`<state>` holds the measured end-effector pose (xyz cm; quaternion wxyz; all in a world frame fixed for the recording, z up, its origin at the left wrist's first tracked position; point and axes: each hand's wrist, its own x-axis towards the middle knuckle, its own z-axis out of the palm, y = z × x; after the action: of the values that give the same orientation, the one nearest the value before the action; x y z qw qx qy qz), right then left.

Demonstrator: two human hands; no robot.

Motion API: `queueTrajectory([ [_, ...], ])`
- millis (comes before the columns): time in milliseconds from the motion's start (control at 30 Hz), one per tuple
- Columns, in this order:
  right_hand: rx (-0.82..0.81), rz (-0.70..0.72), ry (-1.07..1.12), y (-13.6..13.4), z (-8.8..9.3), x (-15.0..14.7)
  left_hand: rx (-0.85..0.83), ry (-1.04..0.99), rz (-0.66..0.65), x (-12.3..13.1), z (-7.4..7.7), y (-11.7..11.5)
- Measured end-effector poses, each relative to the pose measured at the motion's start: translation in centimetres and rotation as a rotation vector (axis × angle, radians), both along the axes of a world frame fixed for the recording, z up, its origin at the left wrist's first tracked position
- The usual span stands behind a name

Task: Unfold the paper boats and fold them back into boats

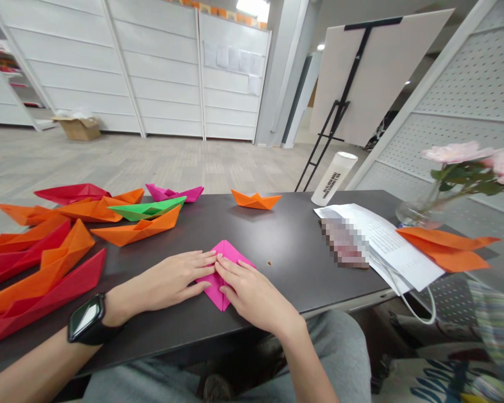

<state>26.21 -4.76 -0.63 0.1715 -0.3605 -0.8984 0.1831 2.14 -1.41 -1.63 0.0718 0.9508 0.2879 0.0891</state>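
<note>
A pink sheet of folded paper [223, 299] lies flat on the dark table [294, 285], turned so that it looks like a diamond. A crease runs down its middle. My left hand [185, 277] rests on its left half with fingers stretched out; a black smartwatch [88, 319] is on that wrist. From the right, my right hand [247, 288] presses on the other half, its fingers extended too. The fingertips of both hands meet near the crease and cover part of the paper.
Several folded paper boats [46, 268] crowd the table's left side. One orange boat [256, 200] stands at the back. To the right are a white bottle [334, 179], printed sheets [382, 240], a blurred-out item [346, 242], folded orange paper [445, 249] and flowers in a glass vase [420, 212].
</note>
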Motion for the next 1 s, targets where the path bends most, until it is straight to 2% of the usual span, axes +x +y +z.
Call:
queueTrajectory([
  [100,-0.061,-0.069,-0.059,0.0,0.1,1.5,-0.010,0.027,-0.037,-0.2,0.2,0.2],
  [233,-0.072,-0.227,-0.151,0.1,0.2,3.9,0.020,0.029,-0.052,-0.7,1.0,0.4],
  [400,-0.097,-0.294,-0.189,0.2,0.3,5.3,0.066,0.015,-0.008,-1.9,1.9,0.5],
  [700,-0.091,-0.356,-0.168,0.4,0.5,6.4,-0.057,-0.013,0.011,-2.8,2.6,0.6],
  [867,-0.099,-0.342,-0.166,0.4,0.5,6.3,-0.039,0.014,0.030,-2.9,2.5,0.6],
  [1000,-0.052,-0.279,-0.069,0.1,0.8,5.6,-0.035,-0.003,0.017,-2.9,2.1,0.7],
])
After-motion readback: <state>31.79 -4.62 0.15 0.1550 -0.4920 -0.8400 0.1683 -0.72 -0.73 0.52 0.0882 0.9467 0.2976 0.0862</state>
